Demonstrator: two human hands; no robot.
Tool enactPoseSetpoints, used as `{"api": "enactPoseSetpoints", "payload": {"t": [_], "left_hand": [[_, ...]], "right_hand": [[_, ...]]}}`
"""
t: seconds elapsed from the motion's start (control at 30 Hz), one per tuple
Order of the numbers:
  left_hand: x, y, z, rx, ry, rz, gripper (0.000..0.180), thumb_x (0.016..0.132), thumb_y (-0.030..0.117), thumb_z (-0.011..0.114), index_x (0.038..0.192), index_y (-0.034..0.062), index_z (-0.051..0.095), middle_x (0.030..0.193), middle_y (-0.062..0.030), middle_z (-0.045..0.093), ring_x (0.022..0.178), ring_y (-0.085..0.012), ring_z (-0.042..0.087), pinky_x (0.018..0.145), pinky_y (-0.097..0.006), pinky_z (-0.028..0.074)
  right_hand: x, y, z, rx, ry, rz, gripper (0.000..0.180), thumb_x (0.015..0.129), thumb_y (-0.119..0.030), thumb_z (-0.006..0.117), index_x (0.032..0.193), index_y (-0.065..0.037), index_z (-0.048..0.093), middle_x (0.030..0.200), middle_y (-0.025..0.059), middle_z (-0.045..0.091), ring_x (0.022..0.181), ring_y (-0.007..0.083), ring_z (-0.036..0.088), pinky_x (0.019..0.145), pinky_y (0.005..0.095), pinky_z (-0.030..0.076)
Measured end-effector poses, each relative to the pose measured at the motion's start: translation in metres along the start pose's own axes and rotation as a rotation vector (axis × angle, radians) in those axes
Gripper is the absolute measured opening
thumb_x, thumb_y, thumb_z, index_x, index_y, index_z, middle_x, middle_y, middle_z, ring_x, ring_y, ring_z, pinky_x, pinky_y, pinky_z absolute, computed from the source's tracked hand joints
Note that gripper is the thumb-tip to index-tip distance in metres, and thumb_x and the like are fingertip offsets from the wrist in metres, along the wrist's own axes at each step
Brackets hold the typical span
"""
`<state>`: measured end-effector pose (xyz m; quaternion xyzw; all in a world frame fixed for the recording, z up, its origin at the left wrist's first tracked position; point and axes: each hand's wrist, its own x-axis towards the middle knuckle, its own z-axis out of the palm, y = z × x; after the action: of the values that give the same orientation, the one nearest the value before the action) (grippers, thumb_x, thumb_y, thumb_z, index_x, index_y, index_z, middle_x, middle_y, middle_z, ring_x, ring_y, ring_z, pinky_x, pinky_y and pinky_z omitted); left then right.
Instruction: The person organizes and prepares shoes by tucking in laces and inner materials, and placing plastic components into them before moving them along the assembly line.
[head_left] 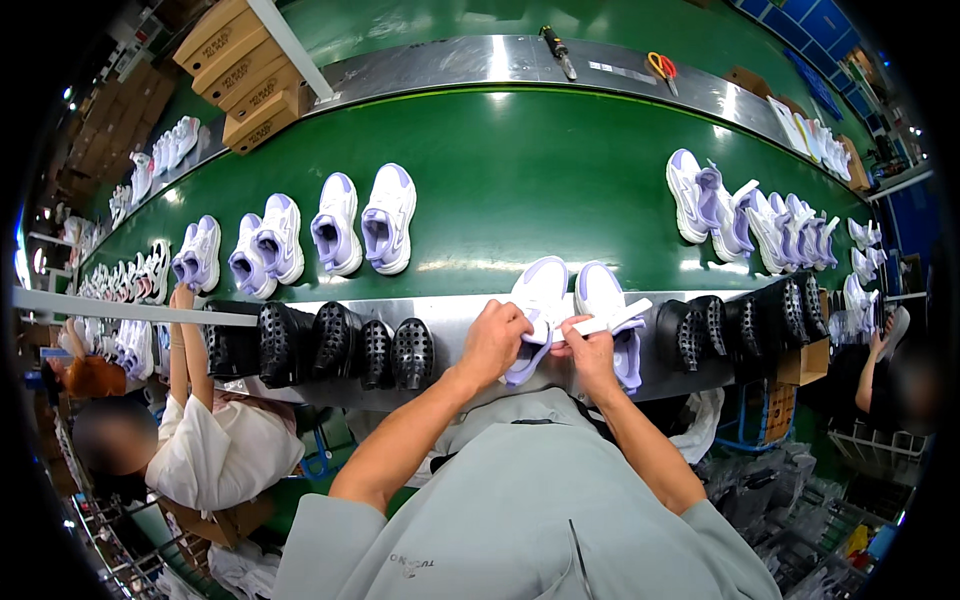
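Note:
Two white sneakers with lilac toes and linings stand in front of me at the bench's near edge. My left hand [497, 340] is closed on the side of the left sneaker [541, 285], near its opening. Fingers of my right hand [590, 352] pinch a white strap [558, 336] over that same sneaker. Beside it stands the right sneaker [600, 288], with a loose white strap [628, 316] sticking out across its opening, just above my right hand. My fingers partly hide the left sneaker's opening.
Black studded shoe moulds [413, 353] line the metal edge left of me, and more moulds [688, 335] stand to the right. Pairs of sneakers [389, 218] sit on the green belt [520, 180]. Beyond lie a screwdriver [557, 52] and scissors [662, 70]. People work on both sides.

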<state>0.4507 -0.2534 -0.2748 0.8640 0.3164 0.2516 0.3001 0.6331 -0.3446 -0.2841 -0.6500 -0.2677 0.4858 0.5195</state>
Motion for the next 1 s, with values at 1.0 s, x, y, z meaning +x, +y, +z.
{"api": "enactPoseSetpoints", "payload": {"t": [1.0], "left_hand": [[-0.035,0.009,0.028,-0.021,-0.452,-0.969,0.051,0.085,0.014,0.064,0.135,0.0037,0.057,0.114,-0.0252,0.068,0.106,-0.0374,0.067,0.092,-0.044,0.054]], "right_hand": [[0.004,-0.019,-0.025,-0.153,-0.414,0.189,0.028,0.095,-0.012,0.066,0.119,0.001,0.063,0.094,0.0029,0.062,0.085,0.0095,0.062,0.072,0.0244,0.053]]}}
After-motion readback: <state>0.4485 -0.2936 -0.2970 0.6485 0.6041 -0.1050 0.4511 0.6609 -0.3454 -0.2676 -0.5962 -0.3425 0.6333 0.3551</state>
